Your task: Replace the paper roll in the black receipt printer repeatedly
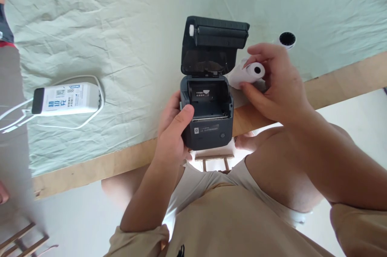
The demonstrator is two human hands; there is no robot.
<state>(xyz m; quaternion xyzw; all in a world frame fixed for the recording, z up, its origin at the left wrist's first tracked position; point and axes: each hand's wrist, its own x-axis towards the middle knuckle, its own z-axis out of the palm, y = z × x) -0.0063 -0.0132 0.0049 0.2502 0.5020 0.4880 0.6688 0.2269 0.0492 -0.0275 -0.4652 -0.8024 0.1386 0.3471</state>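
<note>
Pale cloth (136,43) behind, hands (173,130) (281,83) curl around printer (208,107) and roll (242,75).

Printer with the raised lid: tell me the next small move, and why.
Probably bring the paper roll over the open bay of the printer: the right hand holds the roll beside it, the left hand grips the printer, the lid is up, and no roll shows inside.

Dk gry printer (208,140), wht roll (242,76), lt grn cloth (139,27), tan shirt (226,220)
</note>
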